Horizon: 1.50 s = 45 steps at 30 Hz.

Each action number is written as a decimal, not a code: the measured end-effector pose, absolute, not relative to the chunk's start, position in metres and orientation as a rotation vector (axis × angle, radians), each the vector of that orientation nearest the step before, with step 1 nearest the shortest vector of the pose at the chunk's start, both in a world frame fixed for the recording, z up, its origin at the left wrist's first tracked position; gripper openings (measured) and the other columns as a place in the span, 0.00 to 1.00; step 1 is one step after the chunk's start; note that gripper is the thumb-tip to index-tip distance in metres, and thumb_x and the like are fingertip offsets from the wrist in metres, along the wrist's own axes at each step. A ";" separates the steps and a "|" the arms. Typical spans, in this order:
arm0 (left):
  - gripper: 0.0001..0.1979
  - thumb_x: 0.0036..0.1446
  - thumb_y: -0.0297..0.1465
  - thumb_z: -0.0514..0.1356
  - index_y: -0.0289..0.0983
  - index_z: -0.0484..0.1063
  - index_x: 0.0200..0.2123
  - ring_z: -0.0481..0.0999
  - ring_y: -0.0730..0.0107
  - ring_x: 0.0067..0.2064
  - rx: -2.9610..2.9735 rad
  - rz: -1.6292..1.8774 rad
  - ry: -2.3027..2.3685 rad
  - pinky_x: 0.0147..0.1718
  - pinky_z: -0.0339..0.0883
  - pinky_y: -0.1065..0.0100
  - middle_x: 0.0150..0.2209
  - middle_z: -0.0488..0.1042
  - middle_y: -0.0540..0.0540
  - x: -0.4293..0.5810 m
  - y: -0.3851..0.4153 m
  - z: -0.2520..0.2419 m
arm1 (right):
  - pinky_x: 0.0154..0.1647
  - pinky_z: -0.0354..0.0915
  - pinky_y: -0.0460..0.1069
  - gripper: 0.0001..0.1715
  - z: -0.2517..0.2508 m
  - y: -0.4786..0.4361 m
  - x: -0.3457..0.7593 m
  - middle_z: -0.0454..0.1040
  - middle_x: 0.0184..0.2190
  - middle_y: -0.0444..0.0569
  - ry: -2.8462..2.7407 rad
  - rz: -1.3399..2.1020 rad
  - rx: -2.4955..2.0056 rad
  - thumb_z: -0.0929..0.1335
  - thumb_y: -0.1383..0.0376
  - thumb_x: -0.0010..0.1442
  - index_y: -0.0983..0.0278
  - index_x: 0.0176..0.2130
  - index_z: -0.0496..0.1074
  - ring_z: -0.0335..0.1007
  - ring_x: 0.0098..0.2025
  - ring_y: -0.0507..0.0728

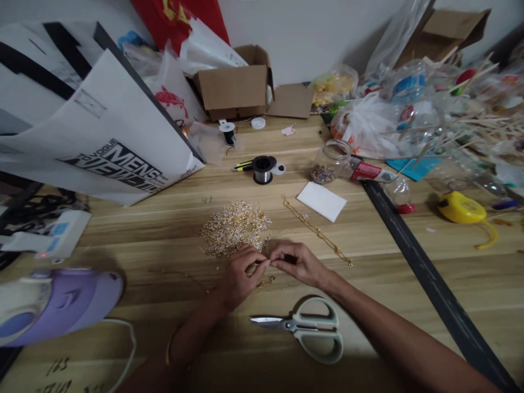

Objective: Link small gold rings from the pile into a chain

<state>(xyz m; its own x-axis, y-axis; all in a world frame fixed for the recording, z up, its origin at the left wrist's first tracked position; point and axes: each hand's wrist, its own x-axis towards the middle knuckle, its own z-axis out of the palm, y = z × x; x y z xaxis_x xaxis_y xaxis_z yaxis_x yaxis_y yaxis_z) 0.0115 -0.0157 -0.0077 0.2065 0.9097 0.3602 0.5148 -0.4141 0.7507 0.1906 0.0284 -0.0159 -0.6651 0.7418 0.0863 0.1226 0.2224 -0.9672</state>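
Observation:
My left hand (244, 273) and my right hand (300, 263) meet fingertip to fingertip over the wooden table, both pinched closed. Whatever lies between the fingertips is too small to name. Just beyond them spreads a pile of small gold and clear beads or links (233, 226). A short piece of gold chain (267, 281) shows beside my left hand, and a thin gold chain (186, 274) lies to its left. Farther right, a longer gold chain (318, 232) stretches diagonally. Scissors (292, 325) with pale handles rest below my hands, blades pointing left.
Behind the pile stand a wire spool (262, 170) and a jar of beads (327, 164). A white card (322, 201) lies nearby. A large white bag (98, 125) and a purple appliance (77, 305) are at left. A yellow tape measure (462, 207) sits at right near plastic clutter.

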 end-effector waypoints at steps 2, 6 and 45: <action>0.08 0.56 0.29 0.57 0.36 0.69 0.25 0.69 0.71 0.28 2.012 1.084 1.327 0.31 0.63 0.67 0.23 0.71 0.48 0.012 -0.016 -0.007 | 0.28 0.59 0.45 0.10 -0.016 0.028 0.191 0.69 0.26 0.47 -1.963 1.455 -0.782 0.66 0.62 0.59 0.67 0.32 0.71 0.63 0.28 0.51; 0.08 0.56 0.29 0.56 0.36 0.69 0.25 0.68 0.71 0.28 2.035 1.061 1.346 0.31 0.63 0.68 0.23 0.71 0.48 0.010 -0.015 -0.004 | 0.32 0.60 0.46 0.10 -0.013 0.030 0.190 0.70 0.28 0.48 -1.982 1.413 -0.715 0.65 0.62 0.60 0.67 0.32 0.71 0.64 0.31 0.52; 0.09 0.57 0.25 0.54 0.39 0.74 0.34 0.64 0.63 0.41 2.455 0.657 1.753 0.43 0.61 0.60 0.34 0.68 0.45 -0.027 0.001 0.002 | 0.22 0.58 0.43 0.14 -0.016 0.027 0.190 0.66 0.23 0.45 -1.758 1.677 -0.842 0.67 0.58 0.57 0.68 0.32 0.70 0.61 0.23 0.48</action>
